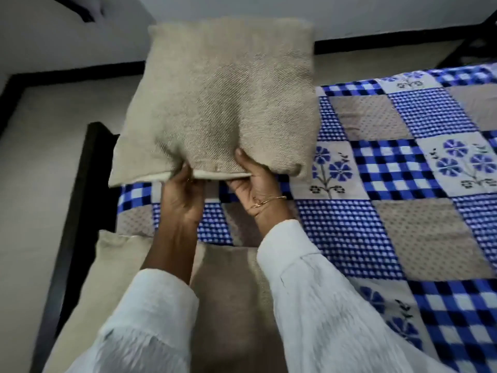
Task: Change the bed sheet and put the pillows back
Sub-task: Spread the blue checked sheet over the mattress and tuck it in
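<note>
Blue-checked sheet (pixel 376 224) already covers the bed, and above it both hands, left hand (pixel 183 195) and right hand (pixel 252 184), pinch the near edge of the beige pillow (pixel 220 98), whose body extends away beyond the fingertips toward the wall.

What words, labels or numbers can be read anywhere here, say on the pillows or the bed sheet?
None: no text shows in the head view.
The held beige pillow shows plain weave only.
The bed sheet carries blue checks and flowers, no lettering.
The nearer pillow shows no label.
</note>
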`<state>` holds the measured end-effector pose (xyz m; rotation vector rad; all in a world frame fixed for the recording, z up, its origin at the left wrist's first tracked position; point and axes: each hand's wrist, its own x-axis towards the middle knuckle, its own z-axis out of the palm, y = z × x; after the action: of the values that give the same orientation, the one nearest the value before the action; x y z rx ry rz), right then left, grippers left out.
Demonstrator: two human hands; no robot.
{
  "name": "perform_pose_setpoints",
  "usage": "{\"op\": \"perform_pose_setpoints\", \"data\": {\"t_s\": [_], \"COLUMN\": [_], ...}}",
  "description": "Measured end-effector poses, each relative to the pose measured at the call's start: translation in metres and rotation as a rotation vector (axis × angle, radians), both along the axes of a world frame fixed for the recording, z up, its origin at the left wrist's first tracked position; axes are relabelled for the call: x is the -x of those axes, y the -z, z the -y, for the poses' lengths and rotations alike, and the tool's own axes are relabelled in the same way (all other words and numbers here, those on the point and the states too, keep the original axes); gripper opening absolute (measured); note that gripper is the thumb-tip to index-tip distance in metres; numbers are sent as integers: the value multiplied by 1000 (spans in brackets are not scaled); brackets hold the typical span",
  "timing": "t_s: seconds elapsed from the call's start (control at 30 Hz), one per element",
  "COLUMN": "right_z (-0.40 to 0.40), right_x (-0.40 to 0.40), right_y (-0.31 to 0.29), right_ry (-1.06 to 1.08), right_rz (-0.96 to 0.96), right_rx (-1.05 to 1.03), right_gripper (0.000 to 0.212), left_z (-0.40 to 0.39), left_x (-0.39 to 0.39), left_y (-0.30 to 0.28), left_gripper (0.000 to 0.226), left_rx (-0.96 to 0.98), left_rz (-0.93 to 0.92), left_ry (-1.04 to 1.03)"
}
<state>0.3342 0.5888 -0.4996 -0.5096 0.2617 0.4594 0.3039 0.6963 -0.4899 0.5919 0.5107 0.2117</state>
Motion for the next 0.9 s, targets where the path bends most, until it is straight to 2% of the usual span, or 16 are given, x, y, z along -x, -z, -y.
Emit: {"op": "perform_pose_setpoints", "data": {"t_s": [0.07,0.17,0.23,0.27,0.3,0.37,0.4,0.47,0.53,0.6,0.63,0.7,0.73,0.8,0.87,0.9], "right_z": [-40,-71,-73,-70,-64,-53,-51,-49,-41,-24,-14,3,9,16,22,28], "right_x": [14,34,51,61,71,95,105,120,136,166,185,226,248,287,318,330], "right_y": [6,19,24,26,31,31,28,15,-3,-18,-22,-20,-20,-21,-17,-15], "right_ry": [-114,-222,-149,-70,9,144,185,220,279,314,273,75,-8,-26,-41,-96], "right_rz": [-72,-245,-333,-346,-341,-275,-231,-73,110,237,258,164,87,-70,-110,-102], "right_rx": [74,352,541,634,726,851,885,1017,1214,1456,1608,1893,1939,1781,1619,1581], "right_gripper": [16,4,16,20,19,21,21,18,15,20,25,41,51,77,102,110], "left_z": [-41,-73,-78,-77,-73,-64,-57,-46,-36,-33,-32,-22,-15,4,17,24], "left_x": [23,52,65,72,82,96,103,115,129,155,172,207,224,241,248,254], "left_y": [9,24,27,26,26,24,20,18,8,1,-2,3,5,1,-5,-8], "left_gripper": [43,26,18,15,27,56,66,57,42,41,44,54,60,69,78,77], "left_rx": [-91,-242,-342,-455,-611,-879,-994,-1284,-1516,-1711,-1778,-1857,-1858,-1800,-1732,-1738], "left_rz": [-174,-442,-540,-591,-594,-581,-594,-579,-496,-484,-560,-753,-808,-849,-913,-942], "left_ry": [-41,-65,-19,-16,-38,-74,-27,95,113,148,185,289,300,207,125,149]}}
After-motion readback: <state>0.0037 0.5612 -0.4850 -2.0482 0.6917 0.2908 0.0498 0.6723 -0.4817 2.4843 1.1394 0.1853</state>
